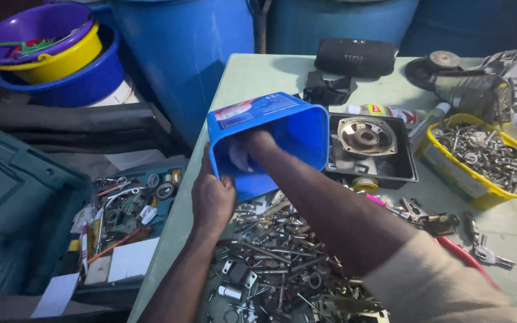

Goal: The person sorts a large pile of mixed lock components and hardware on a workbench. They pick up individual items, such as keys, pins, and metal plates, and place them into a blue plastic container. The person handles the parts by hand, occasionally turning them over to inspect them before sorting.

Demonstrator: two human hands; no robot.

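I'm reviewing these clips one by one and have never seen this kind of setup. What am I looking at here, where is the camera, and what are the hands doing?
There is no machine here: a person works with bare hands, and the single camera sits on their head, looking down. The left hand grips the rim of a blue square plastic tub tipped on its side. The right hand reaches inside it; whether it holds anything is hard to tell. Below lies a heap of loose metal bolts and fittings on the pale green table. To the right sit a black tray with a round metal part and a yellow tub of screws.
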